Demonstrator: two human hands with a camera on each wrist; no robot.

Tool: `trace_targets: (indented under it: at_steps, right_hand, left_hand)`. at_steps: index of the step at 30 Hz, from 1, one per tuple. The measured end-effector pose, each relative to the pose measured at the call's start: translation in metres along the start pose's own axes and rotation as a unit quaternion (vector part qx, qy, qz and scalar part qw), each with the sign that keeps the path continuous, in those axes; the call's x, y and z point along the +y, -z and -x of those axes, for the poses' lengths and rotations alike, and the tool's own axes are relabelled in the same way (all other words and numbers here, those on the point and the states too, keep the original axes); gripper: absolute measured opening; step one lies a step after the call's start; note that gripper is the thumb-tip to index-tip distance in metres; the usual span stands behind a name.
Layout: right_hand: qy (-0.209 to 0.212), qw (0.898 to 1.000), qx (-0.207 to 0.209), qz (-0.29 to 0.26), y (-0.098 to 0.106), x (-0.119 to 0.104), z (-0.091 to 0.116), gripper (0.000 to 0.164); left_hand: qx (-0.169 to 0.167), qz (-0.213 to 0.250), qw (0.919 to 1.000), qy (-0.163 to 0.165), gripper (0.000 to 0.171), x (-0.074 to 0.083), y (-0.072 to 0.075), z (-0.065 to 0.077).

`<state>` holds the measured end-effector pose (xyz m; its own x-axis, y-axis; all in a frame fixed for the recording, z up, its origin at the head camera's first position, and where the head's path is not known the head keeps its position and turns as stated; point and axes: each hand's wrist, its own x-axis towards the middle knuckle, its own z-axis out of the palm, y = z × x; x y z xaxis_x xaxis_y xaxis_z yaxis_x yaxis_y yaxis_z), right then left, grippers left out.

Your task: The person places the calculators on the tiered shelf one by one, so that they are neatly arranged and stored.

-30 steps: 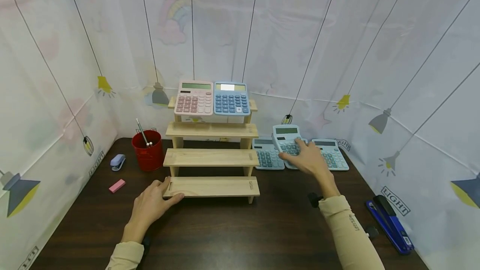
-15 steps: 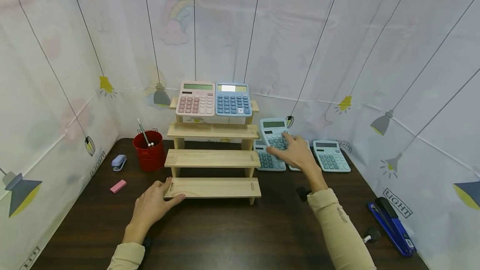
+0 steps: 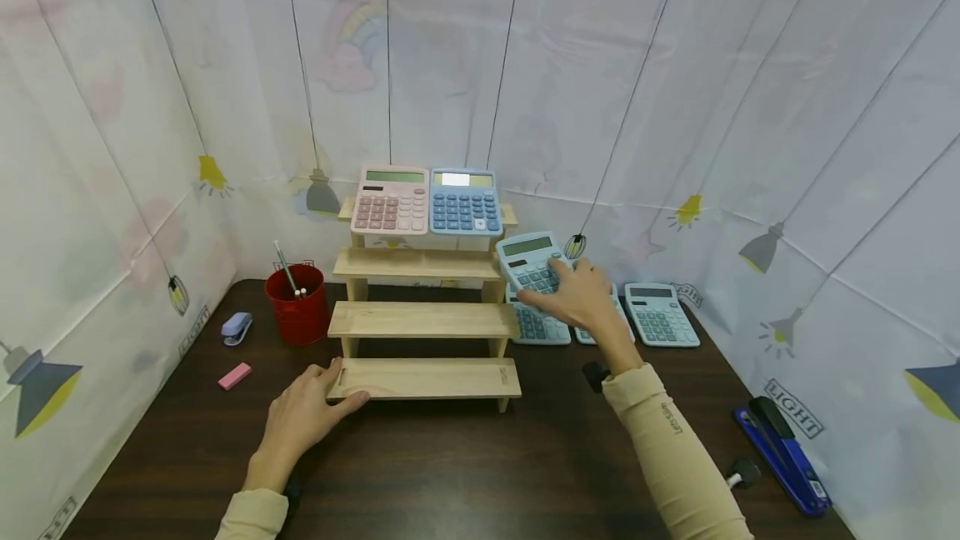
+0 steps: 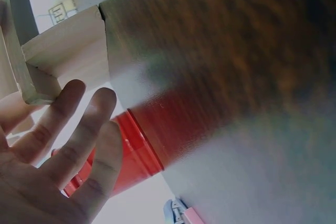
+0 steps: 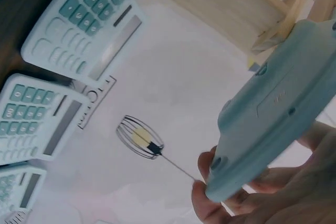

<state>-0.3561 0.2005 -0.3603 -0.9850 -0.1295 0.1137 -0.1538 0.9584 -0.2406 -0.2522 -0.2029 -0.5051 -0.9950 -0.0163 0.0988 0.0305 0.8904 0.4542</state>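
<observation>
My right hand [image 3: 581,298] grips a pale teal calculator [image 3: 527,250] by its side, raised off the table at the right end of a four-step wooden stand [image 3: 423,377]. The right wrist view shows the underside of this held calculator [image 5: 278,103] with the fingers around its edge. My left hand [image 3: 300,411] rests at the left end of the lowest step, fingers mostly straight and thumb along the front. A pink calculator [image 3: 390,200] and a blue calculator [image 3: 466,202] lean side by side on the top step.
Three more teal calculators, one of them [image 3: 662,315] at the right end, lie in a row right of the stand. A red bucket [image 3: 300,315] with pencils, a small stapler [image 3: 236,328] and a pink eraser [image 3: 235,376] are left. A blue stapler [image 3: 783,457] lies right.
My right hand has carried the teal calculator left, from above the row to beside the stand, tilting it. My left hand has stayed at the lowest step.
</observation>
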Motion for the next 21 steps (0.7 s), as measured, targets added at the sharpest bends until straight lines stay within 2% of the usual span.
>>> trace_targets:
  at_steps: [8,21]
  right_hand:
    - [0.022,1.0,0.008,0.013,-0.007,-0.023,0.002,0.094]
    - [0.05,0.998,0.023,0.021,-0.014,-0.057,0.004,0.094]
  left_hand:
    - [-0.005,0.0,1.0,0.004,0.095,0.001,0.0,0.002]
    - [-0.005,-0.001,1.0,0.007,0.096,0.001,0.001,0.001]
